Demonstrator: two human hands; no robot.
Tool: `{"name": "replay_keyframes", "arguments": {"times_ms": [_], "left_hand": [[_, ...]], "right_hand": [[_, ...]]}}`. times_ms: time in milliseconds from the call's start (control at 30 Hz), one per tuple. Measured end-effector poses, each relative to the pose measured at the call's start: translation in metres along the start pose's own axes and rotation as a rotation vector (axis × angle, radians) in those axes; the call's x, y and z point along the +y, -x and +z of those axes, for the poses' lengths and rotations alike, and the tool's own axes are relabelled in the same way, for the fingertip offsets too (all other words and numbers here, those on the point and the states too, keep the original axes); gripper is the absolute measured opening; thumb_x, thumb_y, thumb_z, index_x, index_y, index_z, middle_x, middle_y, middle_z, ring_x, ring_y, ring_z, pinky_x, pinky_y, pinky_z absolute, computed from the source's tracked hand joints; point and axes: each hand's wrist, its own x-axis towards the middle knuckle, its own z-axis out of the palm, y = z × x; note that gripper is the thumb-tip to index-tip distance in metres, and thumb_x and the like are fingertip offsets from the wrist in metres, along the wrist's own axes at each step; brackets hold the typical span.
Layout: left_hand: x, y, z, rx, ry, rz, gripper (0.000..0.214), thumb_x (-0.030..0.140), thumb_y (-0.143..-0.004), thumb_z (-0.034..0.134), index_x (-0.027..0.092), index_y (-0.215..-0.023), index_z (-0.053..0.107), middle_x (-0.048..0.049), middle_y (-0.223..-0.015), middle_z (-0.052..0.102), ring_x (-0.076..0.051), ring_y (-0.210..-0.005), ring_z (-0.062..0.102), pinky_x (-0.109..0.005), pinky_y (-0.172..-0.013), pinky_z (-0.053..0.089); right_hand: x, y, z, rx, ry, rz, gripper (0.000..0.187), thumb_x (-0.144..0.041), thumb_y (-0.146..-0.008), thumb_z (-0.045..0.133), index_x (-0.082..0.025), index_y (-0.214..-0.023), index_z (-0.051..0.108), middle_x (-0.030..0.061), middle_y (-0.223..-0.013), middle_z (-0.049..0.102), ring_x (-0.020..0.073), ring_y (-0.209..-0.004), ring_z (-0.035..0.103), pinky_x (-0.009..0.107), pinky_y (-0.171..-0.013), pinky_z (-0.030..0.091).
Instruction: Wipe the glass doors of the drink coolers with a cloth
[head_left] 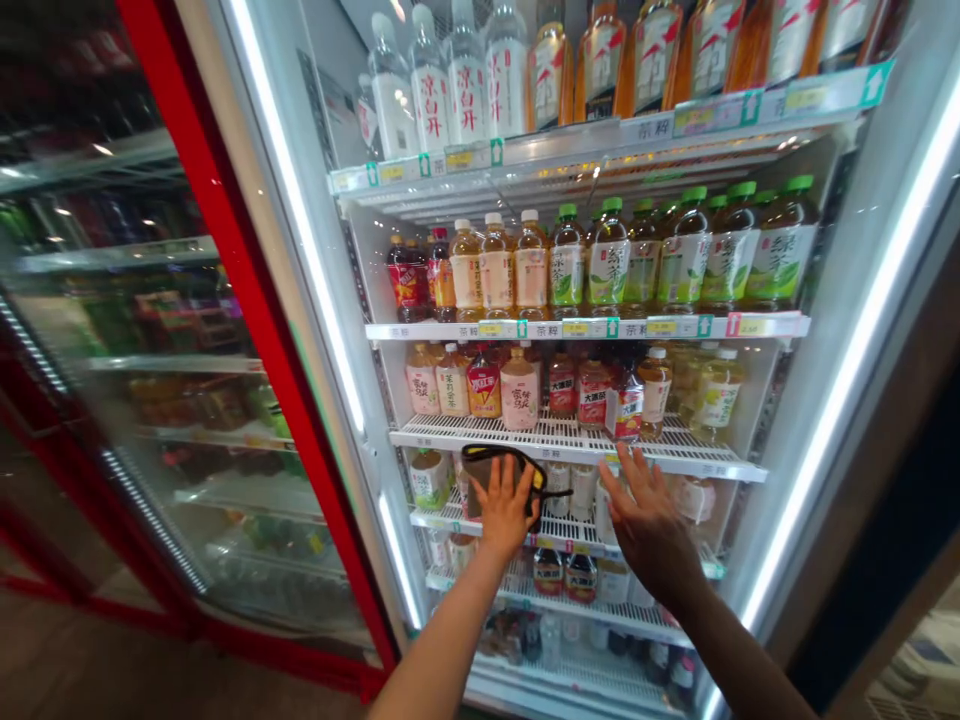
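My left hand (504, 508) reaches into an open drinks cooler. Its fingers are spread over a dark flat object with a yellow-trimmed strap (495, 465), which it holds in front of the third shelf's edge. My right hand (646, 520) is beside it to the right, open with fingers stretched up, holding nothing. Its fingertips are just below the front rail of the white wire shelf (675, 452). A tilted red-labelled bottle (627, 405) stands on that shelf right above the fingertips. Pale bottles on the shelf behind the dark object are partly hidden.
The shelves hold rows of bottles: green-capped tea (686, 255), orange-brown tea (600, 65) and white bottles (465, 85) at the top. The cooler's open glass door with a red frame (247, 300) stands to the left. A lit white door post (847, 370) rises on the right.
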Motion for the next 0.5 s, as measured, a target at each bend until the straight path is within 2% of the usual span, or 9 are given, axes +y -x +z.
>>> {"name": "replay_keyframes", "arguments": {"times_ms": [67, 133, 167, 233, 300, 367, 433, 500], "left_hand": [[-0.008, -0.012, -0.002, -0.017, 0.025, 0.124, 0.061, 0.038, -0.082, 0.067, 0.04, -0.142, 0.052, -0.0073, -0.154, 0.047, -0.032, -0.151, 0.027, -0.067, -0.12, 0.0], [-0.027, -0.034, -0.012, 0.008, 0.037, 0.168, 0.062, 0.041, -0.082, 0.067, 0.041, -0.142, 0.051, -0.0058, -0.154, 0.048, -0.032, -0.15, 0.029, -0.065, -0.121, -0.003], [-0.039, -0.044, -0.018, 0.034, 0.035, 0.147, 0.063, 0.04, -0.082, 0.067, 0.04, -0.143, 0.051, -0.0069, -0.155, 0.046, -0.032, -0.15, 0.029, -0.066, -0.12, -0.003], [-0.061, -0.05, -0.025, 0.103, 0.015, -0.002, 0.063, 0.037, -0.083, 0.065, 0.033, -0.145, 0.05, -0.0106, -0.158, 0.042, -0.034, -0.152, 0.025, -0.067, -0.12, -0.001], [-0.073, -0.036, -0.023, 0.149, -0.009, -0.194, 0.064, 0.034, -0.085, 0.062, 0.024, -0.147, 0.048, -0.0162, -0.161, 0.035, -0.035, -0.153, 0.018, -0.068, -0.12, 0.005], [-0.072, -0.01, -0.015, 0.14, -0.018, -0.281, 0.064, 0.032, -0.087, 0.06, 0.019, -0.148, 0.046, -0.0202, -0.162, 0.031, -0.036, -0.154, 0.013, -0.07, -0.118, 0.009], [-0.064, 0.011, -0.006, 0.093, -0.009, -0.213, 0.064, 0.033, -0.086, 0.062, 0.021, -0.147, 0.047, -0.0194, -0.161, 0.033, -0.036, -0.154, 0.012, -0.072, -0.118, 0.008], [-0.061, 0.014, -0.004, 0.043, 0.007, -0.052, 0.065, 0.036, -0.084, 0.065, 0.029, -0.146, 0.048, -0.0149, -0.158, 0.04, -0.035, -0.154, 0.016, -0.071, -0.118, 0.001]], "right_hand": [[-0.008, -0.009, 0.005, 0.024, 0.018, -0.036, 0.066, -0.009, -0.094, 0.046, -0.019, -0.158, 0.029, 0.0141, -0.165, 0.018, 0.0355, -0.15, 0.022, 0.061, -0.113, 0.041], [-0.016, -0.019, 0.01, 0.049, 0.032, -0.057, 0.062, -0.009, -0.094, 0.047, -0.017, -0.155, 0.035, 0.0147, -0.164, 0.02, 0.0347, -0.15, 0.024, 0.059, -0.114, 0.041], [-0.021, -0.024, 0.012, 0.056, 0.038, -0.06, 0.061, -0.008, -0.094, 0.047, -0.016, -0.153, 0.038, 0.0148, -0.164, 0.021, 0.0344, -0.15, 0.024, 0.059, -0.114, 0.041], [-0.032, -0.029, 0.017, 0.042, 0.041, -0.069, 0.059, -0.006, -0.092, 0.047, -0.015, -0.15, 0.043, 0.0152, -0.164, 0.023, 0.0346, -0.151, 0.022, 0.059, -0.115, 0.04], [-0.043, -0.032, 0.021, 0.003, 0.041, -0.086, 0.059, -0.004, -0.089, 0.046, -0.014, -0.147, 0.047, 0.0158, -0.164, 0.022, 0.0351, -0.151, 0.021, 0.059, -0.116, 0.038], [-0.054, -0.034, 0.025, -0.033, 0.04, -0.112, 0.059, -0.003, -0.088, 0.046, -0.014, -0.147, 0.048, 0.0161, -0.163, 0.022, 0.035, -0.151, 0.021, 0.059, -0.116, 0.038], [-0.063, -0.037, 0.029, -0.047, 0.033, -0.134, 0.059, -0.004, -0.089, 0.046, -0.014, -0.147, 0.049, 0.016, -0.163, 0.023, 0.0342, -0.151, 0.021, 0.058, -0.117, 0.037], [-0.071, -0.044, 0.033, -0.034, 0.011, -0.162, 0.058, -0.004, -0.09, 0.044, -0.014, -0.147, 0.048, 0.0156, -0.162, 0.026, 0.0332, -0.151, 0.022, 0.058, -0.117, 0.037]]}}
